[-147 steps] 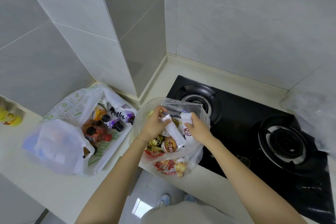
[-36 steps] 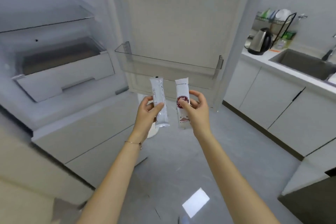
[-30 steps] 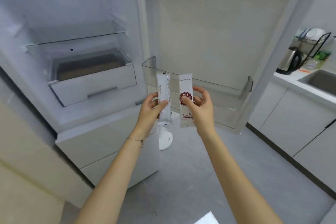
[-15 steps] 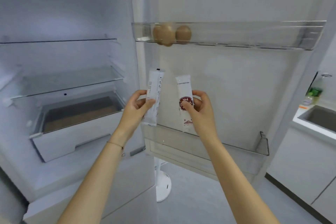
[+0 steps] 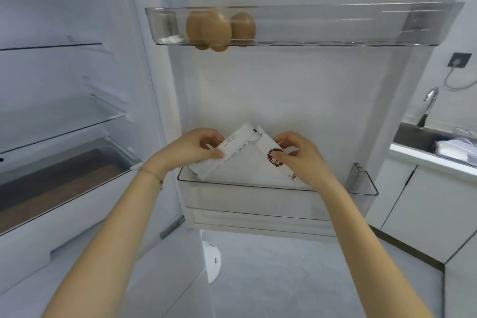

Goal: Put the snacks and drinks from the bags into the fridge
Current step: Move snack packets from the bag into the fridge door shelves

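Several eggs (image 5: 209, 28) sit in upper door bin (image 5: 335, 26); tap (image 5: 430, 100) stands right.

Arms outstretched, left grip (image 5: 192, 150) and right grip (image 5: 300, 159) curled.

Left snack packet (image 5: 227, 148): white, black print. Right snack packet (image 5: 277, 160): white, dark-red emblem. Eggs (image 5: 209, 28): brown. Door bins (image 5: 258, 188): clear.

Two leaning snack packets (image 5: 240, 147) crowd the lower door bin's (image 5: 245, 199) left and middle, leaving room toward its right corner.
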`<action>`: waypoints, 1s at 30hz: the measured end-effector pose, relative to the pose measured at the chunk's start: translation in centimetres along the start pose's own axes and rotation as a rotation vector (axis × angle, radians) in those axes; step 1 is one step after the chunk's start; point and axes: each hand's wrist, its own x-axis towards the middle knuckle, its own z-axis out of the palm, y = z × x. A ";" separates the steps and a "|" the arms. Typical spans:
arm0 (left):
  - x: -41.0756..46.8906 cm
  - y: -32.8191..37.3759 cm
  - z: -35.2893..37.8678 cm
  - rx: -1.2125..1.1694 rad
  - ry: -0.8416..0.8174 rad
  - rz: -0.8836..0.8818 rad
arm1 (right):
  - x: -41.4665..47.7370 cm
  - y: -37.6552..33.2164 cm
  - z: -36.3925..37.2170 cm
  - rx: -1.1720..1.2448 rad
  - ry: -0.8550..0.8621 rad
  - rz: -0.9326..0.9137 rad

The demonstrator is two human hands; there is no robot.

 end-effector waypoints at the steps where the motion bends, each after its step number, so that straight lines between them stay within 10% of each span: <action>1: 0.3 -0.2 -0.1 0.060 -0.065 -0.013 | 0.0 0.2 -0.2 -0.073 -0.046 0.017; 17: 1.8 -2.1 1.7 0.437 -0.581 -0.096 | 0.9 -0.1 2.6 -0.436 -0.594 0.250; 30: 1.6 -1.6 1.8 0.286 -0.403 -0.047 | 0.9 0.3 2.7 -0.433 -0.488 0.225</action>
